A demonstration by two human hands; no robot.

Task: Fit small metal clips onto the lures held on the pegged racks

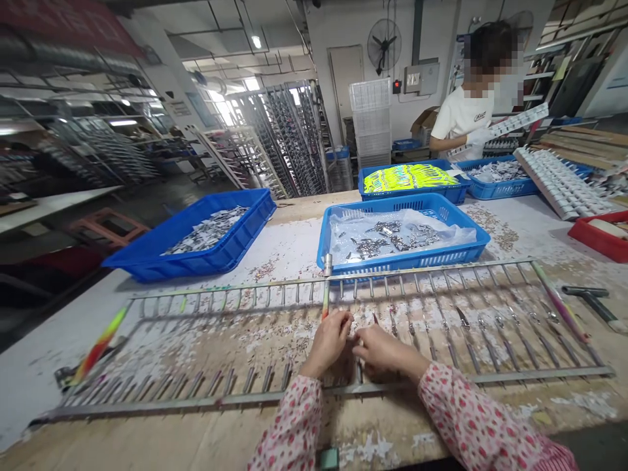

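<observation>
A long metal rack (pixel 417 381) with rows of small pegs lies across the table in front of me. Over its middle, close to the painted crossbar, my left hand (pixel 328 345) is closed in a pinch. My right hand (pixel 387 350) is right beside it with fingers curled inward, and the fingertips of both nearly meet. Whatever they grip is too small or hidden to make out. Shiny metal pieces (pixel 462 318) sit on the rack's pegs to the right of my hands. On the left half the pegs (pixel 229 381) look bare.
Beyond the rack stand a blue basket (pixel 402 256) of shiny metal pieces on plastic film and a deep blue tray (pixel 235 252) of small parts. A T-shaped tube (pixel 591 302) lies right. Behind the table, a gloved co-worker (pixel 464 121) holds a white strip. A red tray (pixel 601 241) sits at the right edge.
</observation>
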